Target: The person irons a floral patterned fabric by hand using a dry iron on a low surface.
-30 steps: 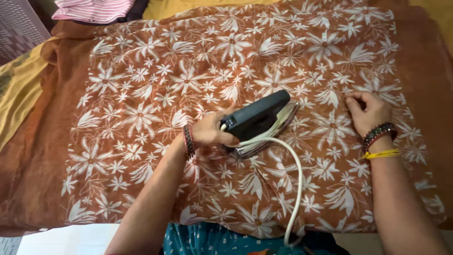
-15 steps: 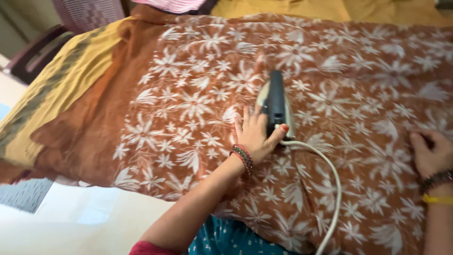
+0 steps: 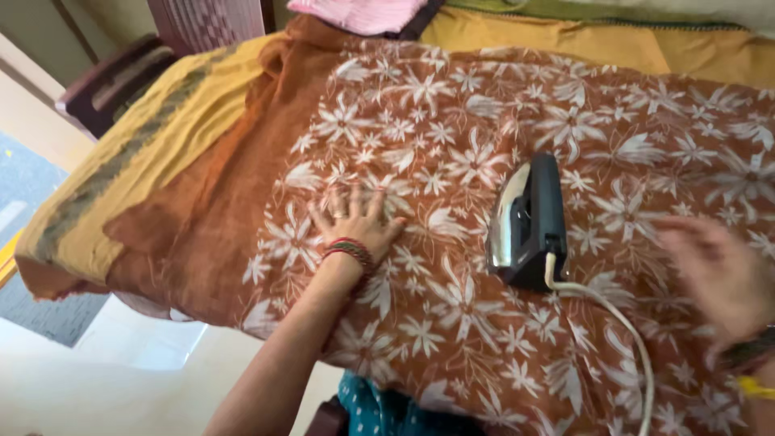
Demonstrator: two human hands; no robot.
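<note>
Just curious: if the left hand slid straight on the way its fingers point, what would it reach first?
Only more of the floral cloth under the left hand; farther on, probably the pink fabric at the far edge.

Rust-brown cloth (image 3: 452, 137) with white flowers, black iron (image 3: 529, 222) with white cord (image 3: 622, 323), mustard-yellow sheet (image 3: 153, 153).

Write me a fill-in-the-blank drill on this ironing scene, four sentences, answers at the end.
1. The left hand lies flat, fingers spread, on the brown cloth printed with white ____.
2. The black electric iron stands on the cloth, and ____ hand grips it.
3. A white ____ runs from the iron's back end toward the near edge.
4. The blurred right hand is on the side of the iron ____ from the left hand.

Missing words: flowers; neither; cord; away
</note>
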